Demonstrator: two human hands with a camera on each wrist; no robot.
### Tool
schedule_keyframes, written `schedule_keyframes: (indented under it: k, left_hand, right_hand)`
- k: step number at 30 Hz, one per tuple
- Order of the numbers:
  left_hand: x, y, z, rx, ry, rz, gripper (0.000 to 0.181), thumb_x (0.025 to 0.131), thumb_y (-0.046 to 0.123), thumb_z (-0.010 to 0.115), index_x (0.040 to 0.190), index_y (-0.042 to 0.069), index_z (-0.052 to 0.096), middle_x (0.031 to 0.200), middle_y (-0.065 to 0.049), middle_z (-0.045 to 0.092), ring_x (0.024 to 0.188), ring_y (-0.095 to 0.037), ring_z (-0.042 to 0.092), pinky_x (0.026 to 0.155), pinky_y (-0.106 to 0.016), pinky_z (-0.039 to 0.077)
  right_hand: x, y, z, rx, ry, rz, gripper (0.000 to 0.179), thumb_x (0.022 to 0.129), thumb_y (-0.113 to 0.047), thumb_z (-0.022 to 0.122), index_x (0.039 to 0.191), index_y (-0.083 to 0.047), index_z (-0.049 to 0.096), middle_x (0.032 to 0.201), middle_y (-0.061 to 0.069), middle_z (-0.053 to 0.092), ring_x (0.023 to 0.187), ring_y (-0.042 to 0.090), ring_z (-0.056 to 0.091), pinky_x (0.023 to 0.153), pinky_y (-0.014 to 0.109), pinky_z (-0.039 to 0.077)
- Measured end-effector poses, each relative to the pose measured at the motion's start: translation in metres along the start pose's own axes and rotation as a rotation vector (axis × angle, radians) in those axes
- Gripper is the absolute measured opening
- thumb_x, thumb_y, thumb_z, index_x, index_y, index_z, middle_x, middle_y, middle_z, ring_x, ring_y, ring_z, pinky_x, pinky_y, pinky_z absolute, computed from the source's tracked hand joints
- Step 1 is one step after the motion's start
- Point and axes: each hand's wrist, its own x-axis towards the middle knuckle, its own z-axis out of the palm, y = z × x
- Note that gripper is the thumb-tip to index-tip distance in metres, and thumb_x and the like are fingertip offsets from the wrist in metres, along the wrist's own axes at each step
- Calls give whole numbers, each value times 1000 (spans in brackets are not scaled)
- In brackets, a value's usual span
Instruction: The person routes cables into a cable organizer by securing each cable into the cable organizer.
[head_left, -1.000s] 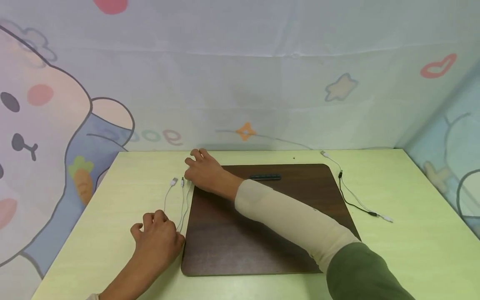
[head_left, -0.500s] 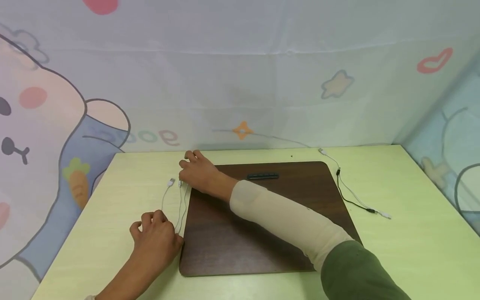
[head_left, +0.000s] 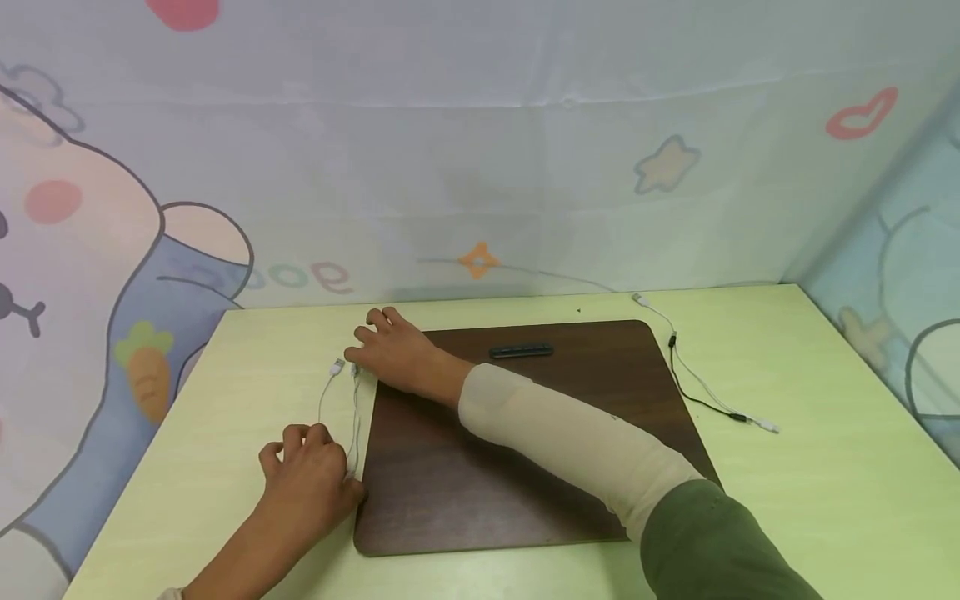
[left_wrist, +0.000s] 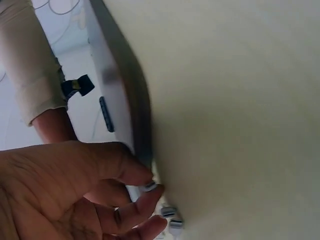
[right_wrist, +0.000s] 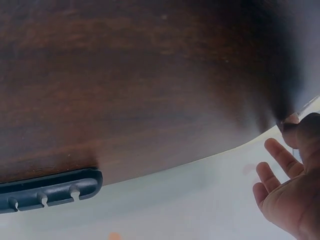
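My left hand [head_left: 309, 473] sits beside the near-left corner of the dark wooden board [head_left: 480, 492]. In the left wrist view its thumb and index finger pinch the small metal-ended plug [left_wrist: 150, 186] of a white charging cable. Up at the far-left corner of the board, my right hand [head_left: 396, 350] pinches the other end of a white cable [head_left: 355, 429], thumb against index finger. That end is hidden by the fingers. Thin white strands run between both hands along the left board edge. A white USB plug [head_left: 337, 367] lies just left of the right fingertips.
A dark slotted cable holder [head_left: 521, 351] lies near the back edge of the board. To the right, a white cable [head_left: 697, 379] and a short black cable [head_left: 686, 396] lie on the pale yellow table [head_left: 840, 500]. A printed cloth [head_left: 465, 167] hangs behind.
My right hand has shifted a little left, off the board corner, bringing its cable strand in against the neighbouring one. My left hand stays nearly in place. The head view has panned slightly right.
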Motion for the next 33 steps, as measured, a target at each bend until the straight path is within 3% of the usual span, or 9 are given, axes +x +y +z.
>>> schedule_keyframes:
  k: [6, 16, 33]
  left_hand:
    - [-3, 0, 4, -1, 19, -5, 29, 97, 24, 71, 75, 11, 57, 112, -19, 59, 143, -58, 41, 111, -81, 28]
    - [-7, 2, 1, -13, 90, 23, 26, 104, 24, 65, 84, 10, 57, 117, -22, 60, 141, -60, 42, 110, -82, 29]
    - [-10, 20, 4, -28, 142, 90, 21, 103, 20, 63, 85, 14, 55, 116, -17, 59, 140, -54, 46, 116, -79, 28]
  right_hand:
    - [-3, 0, -4, 46, -8, 6, 41, 119, -24, 50, 158, -36, 56, 159, -4, 59, 158, 27, 44, 132, 44, 37]
    - [-12, 8, -5, 77, -14, 29, 36, 123, -36, 42, 157, -33, 55, 162, -4, 57, 159, 26, 42, 133, 43, 35]
    - [-40, 30, 8, 159, 50, 61, 29, 122, -38, 48, 143, -27, 65, 158, -1, 63, 160, 29, 45, 133, 48, 38]
